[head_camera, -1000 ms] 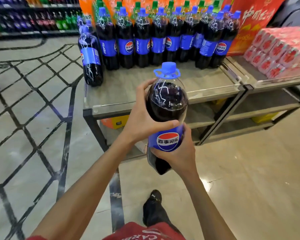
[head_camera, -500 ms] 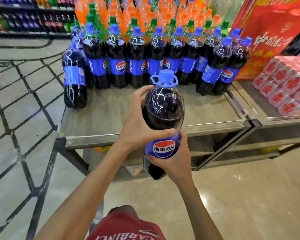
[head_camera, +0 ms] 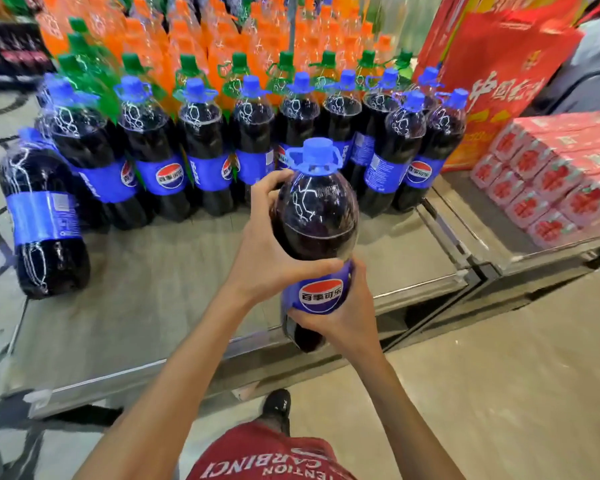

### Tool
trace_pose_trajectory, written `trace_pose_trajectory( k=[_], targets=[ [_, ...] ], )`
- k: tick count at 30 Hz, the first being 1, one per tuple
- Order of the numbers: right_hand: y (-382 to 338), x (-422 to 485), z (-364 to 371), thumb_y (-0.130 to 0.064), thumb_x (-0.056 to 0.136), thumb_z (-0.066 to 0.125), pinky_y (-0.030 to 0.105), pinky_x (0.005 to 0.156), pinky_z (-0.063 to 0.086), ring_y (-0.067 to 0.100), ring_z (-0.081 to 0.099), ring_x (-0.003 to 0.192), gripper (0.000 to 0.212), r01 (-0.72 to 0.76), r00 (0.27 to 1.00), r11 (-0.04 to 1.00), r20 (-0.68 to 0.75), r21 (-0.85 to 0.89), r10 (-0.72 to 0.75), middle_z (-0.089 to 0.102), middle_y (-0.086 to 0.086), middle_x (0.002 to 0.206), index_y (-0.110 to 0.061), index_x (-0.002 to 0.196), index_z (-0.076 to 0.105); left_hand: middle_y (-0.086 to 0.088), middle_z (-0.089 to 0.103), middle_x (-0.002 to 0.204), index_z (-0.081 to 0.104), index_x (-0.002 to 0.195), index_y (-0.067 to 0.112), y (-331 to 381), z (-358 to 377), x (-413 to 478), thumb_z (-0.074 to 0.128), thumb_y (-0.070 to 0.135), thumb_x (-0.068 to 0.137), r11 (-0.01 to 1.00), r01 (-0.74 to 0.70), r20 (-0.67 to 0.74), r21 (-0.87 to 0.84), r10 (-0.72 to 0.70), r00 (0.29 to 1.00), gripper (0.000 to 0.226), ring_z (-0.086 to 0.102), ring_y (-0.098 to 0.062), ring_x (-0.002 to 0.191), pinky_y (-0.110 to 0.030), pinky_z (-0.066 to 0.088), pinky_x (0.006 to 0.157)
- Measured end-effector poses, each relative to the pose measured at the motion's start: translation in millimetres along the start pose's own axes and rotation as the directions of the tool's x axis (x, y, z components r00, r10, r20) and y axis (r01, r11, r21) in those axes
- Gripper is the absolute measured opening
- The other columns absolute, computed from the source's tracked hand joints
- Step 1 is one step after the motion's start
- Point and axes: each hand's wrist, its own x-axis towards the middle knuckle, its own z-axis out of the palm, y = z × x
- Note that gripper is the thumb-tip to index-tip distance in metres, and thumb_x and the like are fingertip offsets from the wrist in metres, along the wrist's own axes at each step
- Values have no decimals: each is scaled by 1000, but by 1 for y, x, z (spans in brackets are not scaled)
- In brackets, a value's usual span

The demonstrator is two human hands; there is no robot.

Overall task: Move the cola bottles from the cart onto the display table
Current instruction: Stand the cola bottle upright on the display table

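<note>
Nearer the table [head_camera: 160,292] now, left hand [head_camera: 267,258] and right hand [head_camera: 343,317] are carrying a bottle [head_camera: 314,216], fingers [head_camera: 269,183] clamped round it; next, probably setting it upright beyond the fingers.

One view only is recorded: head-worn, wide-angle; it is aimed forward and down. The display table [head_camera: 153,299] is seen from close by, from above.
</note>
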Motion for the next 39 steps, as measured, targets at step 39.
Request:
trace_pose_trajectory(
  k=[39],
  targets=[
    [102,302,-12,-25,55,97,13,82,45,6,62,105,101,-90,995,996,-39,-31,88,63,-9,125,-21,138,40,23,45,127,18,138,30,-140,98,252,99,15,55,971,58,132,233,-91,987,117,44,20,121,-8,39,101]
  ],
)
